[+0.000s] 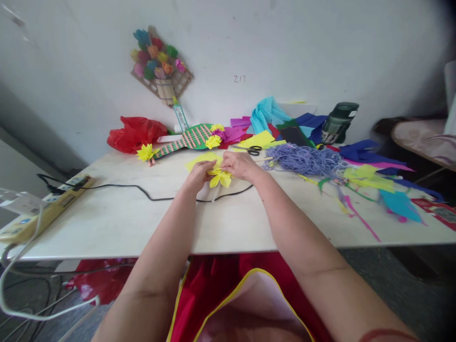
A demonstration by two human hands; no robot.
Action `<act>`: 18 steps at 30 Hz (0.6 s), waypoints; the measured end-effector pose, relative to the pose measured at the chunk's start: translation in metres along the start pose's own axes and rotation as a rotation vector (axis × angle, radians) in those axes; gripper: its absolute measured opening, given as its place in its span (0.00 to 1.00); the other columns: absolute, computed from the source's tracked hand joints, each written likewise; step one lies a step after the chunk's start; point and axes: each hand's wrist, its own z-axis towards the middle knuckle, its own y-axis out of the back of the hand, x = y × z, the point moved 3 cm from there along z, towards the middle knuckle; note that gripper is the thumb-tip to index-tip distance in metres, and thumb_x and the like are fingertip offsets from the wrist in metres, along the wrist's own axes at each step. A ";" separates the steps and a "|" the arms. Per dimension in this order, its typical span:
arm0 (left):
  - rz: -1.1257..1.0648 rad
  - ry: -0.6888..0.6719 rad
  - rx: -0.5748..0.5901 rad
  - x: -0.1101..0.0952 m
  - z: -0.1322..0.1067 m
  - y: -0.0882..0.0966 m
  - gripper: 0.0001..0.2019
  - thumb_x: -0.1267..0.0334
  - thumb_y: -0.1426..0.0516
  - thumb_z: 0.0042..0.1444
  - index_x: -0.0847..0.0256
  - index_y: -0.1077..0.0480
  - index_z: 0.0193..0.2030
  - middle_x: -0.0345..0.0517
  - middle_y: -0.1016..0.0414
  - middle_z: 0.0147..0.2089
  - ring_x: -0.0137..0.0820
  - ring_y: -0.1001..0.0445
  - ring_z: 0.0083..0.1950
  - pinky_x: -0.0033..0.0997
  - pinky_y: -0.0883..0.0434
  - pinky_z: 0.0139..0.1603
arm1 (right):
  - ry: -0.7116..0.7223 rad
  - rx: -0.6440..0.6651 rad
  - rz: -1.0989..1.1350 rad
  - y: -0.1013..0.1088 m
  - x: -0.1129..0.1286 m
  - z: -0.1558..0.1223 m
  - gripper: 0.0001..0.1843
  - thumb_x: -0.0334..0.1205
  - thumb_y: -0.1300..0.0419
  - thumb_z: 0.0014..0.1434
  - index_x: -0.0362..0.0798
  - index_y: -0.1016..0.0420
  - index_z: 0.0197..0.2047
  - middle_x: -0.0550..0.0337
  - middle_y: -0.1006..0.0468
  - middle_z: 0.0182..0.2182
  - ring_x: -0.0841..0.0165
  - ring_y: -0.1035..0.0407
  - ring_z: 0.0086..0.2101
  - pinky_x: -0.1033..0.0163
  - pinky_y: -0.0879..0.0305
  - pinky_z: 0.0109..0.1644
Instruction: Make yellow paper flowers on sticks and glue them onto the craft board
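Over the middle of the table, my left hand (201, 173) and my right hand (237, 165) pinch a yellow paper flower (220, 177) between them. Its petals spread down toward me, and the fingertips partly cover its upper side. Behind the flower lies a sheet of yellow crepe paper (199, 160). Just past my right hand rest black-handled scissors (253, 150). Farther back is a green, guitar-like shape (194, 137) with pink strips across it and yellow and purple paper flowers at its ends.
A yellow power strip (67, 197) sits at the left; its black cable (142, 188) crosses the table under my hands. To the right are purple string (306, 160), coloured paper scraps (399, 204) and a dark bottle (340, 122). Red plastic (137, 133) lies at the back left.
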 end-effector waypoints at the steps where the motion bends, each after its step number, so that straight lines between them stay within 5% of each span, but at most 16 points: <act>1: 0.021 0.019 0.015 0.001 0.000 -0.001 0.12 0.61 0.36 0.41 0.67 0.30 0.28 0.42 0.29 0.24 0.27 0.29 0.24 0.25 0.33 0.25 | 0.003 0.001 0.008 -0.001 0.000 0.000 0.12 0.39 0.45 0.63 0.49 0.19 0.40 0.56 0.23 0.41 0.68 0.33 0.36 0.63 0.50 0.34; 10: 0.038 0.031 -0.058 0.000 -0.003 -0.002 0.06 0.69 0.39 0.39 0.65 0.33 0.18 0.39 0.34 0.17 0.25 0.35 0.19 0.25 0.40 0.20 | 0.003 -0.004 0.049 -0.002 0.005 0.001 0.12 0.38 0.45 0.62 0.50 0.19 0.41 0.57 0.25 0.44 0.69 0.34 0.37 0.63 0.50 0.35; 18: 0.004 0.197 -0.124 0.003 0.000 0.000 0.04 0.74 0.43 0.41 0.64 0.32 0.20 0.42 0.29 0.19 0.30 0.30 0.22 0.30 0.31 0.27 | 0.011 0.001 0.031 0.003 0.014 -0.002 0.13 0.40 0.47 0.63 0.51 0.20 0.40 0.58 0.27 0.49 0.70 0.35 0.33 0.63 0.50 0.35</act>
